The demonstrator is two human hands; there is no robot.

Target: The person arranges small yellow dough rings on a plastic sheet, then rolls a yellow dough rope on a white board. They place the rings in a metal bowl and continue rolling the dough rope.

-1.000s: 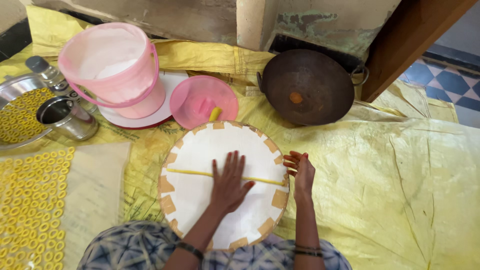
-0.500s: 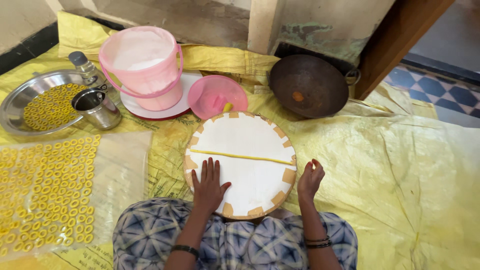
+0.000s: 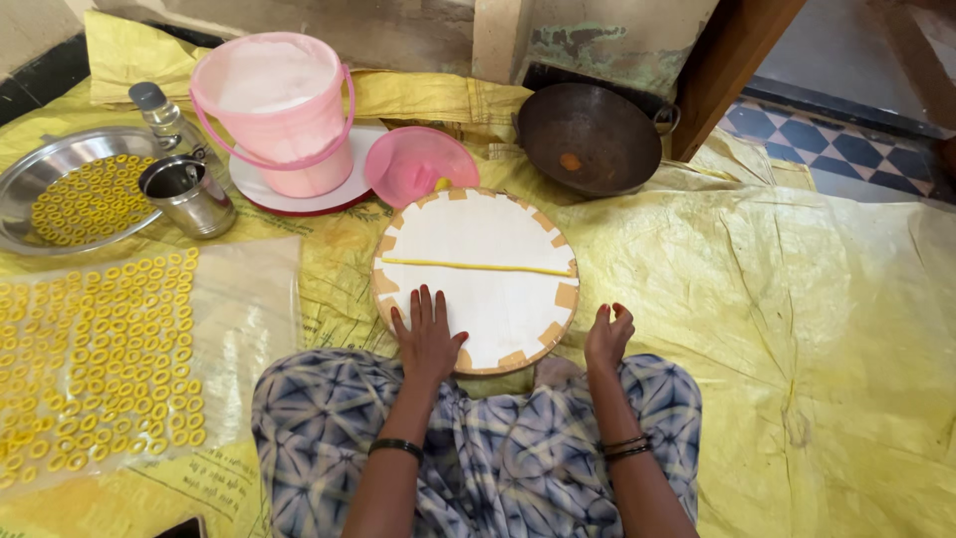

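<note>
A round white board (image 3: 478, 299) with tan tape patches along its rim lies on the yellow sheet in front of my knees. A long thin yellow dough rope (image 3: 476, 266) stretches across it. My left hand (image 3: 428, 334) rests flat on the board's near left edge, fingers spread. My right hand (image 3: 607, 335) hovers just off the board's near right edge with its fingers curled; whether it holds anything cannot be seen.
A clear plastic sheet with several yellow dough rings (image 3: 95, 349) lies at left. Behind it are a steel plate of rings (image 3: 40, 169), a steel cup (image 3: 189, 196), a pink bucket (image 3: 274, 110), a pink lid (image 3: 418, 164) and a dark wok (image 3: 590, 136).
Both hands have drawn back from the middle of the board to its near edge. The view has shifted, bringing the ring-covered sheet at left into sight.
</note>
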